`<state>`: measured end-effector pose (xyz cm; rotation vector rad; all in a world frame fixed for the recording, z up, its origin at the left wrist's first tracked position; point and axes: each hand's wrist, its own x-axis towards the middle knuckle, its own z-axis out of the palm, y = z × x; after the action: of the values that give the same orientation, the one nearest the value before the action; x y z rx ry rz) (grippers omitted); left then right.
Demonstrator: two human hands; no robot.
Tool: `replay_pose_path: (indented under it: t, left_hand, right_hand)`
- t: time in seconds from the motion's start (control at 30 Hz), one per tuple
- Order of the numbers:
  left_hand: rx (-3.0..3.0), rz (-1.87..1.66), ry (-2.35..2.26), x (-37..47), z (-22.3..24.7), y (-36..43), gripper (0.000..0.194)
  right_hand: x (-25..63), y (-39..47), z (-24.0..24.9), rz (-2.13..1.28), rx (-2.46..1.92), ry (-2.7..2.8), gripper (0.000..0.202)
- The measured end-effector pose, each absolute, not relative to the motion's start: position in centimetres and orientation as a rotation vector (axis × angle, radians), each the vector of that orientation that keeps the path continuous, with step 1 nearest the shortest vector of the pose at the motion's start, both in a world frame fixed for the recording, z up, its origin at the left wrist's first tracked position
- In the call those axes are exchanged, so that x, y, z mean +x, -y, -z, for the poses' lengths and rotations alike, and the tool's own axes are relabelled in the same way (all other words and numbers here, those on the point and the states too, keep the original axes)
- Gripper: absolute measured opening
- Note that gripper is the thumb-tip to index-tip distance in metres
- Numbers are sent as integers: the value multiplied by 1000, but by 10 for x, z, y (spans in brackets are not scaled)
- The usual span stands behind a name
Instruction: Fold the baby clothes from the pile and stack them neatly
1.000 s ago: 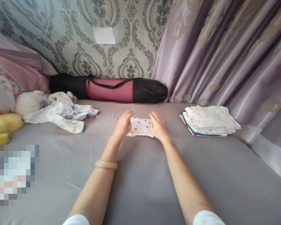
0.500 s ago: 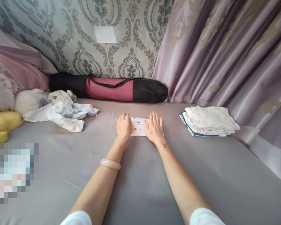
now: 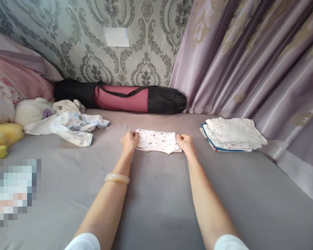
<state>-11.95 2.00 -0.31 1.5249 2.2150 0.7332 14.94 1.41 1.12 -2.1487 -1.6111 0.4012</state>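
A folded white cloth garment (image 3: pixel 156 140) with a small dark and brown print lies flat on the grey bed sheet (image 3: pixel 156 201). At its left end my left hand (image 3: pixel 129 141) is closed, pinching the edge between thumb and fingers. My right hand (image 3: pixel 186 143) pinches the right end in the same way. A corner of the fabric points toward me along the near edge. To the right is a stack of folded clothes (image 3: pixel 234 134), mostly white, with blue edging low down. Crumpled white clothes with blue trim (image 3: pixel 73 126) lie to the left.
A rolled pink mat in a black bag (image 3: pixel 120 97) rests along the patterned wall. Purple curtains (image 3: pixel 224 62) hang at the right. Plush toys, one white (image 3: pixel 31 110) and one yellow (image 3: pixel 6 135), sit at the left, near a pixelated patch (image 3: pixel 13 191).
My right hand has gone from lying flat on the garment to gripping its right end. My left hand has shifted left to the other end, uncovering more of the print.
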Motion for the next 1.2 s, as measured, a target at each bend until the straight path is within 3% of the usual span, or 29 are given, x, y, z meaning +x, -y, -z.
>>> replay_pose_path:
  t: [0.27, 0.47, 0.93, 1.07, 1.2]
  left_hand:
    - [1560, -816, -2160, -115, -2, -18, 25]
    - [1596, -843, -2170, -115, -2, -18, 23]
    - [1917, -610, -2334, -112, 2, -10, 28]
    - [2132, -646, -2322, -101, -8, -3, 30]
    - [2527, -718, -1980, -79, -6, 0, 43]
  right_hand:
    - [132, -11, -11, -289, -2119, 1714, 24]
    - [126, -6, -16, -312, -2191, 1625, 29]
    - [119, -2, -10, -83, -2178, 1728, 26]
    - [113, 1, -14, 72, -1932, 1995, 39]
    - [92, 5, -13, 19, -1551, 2340, 51]
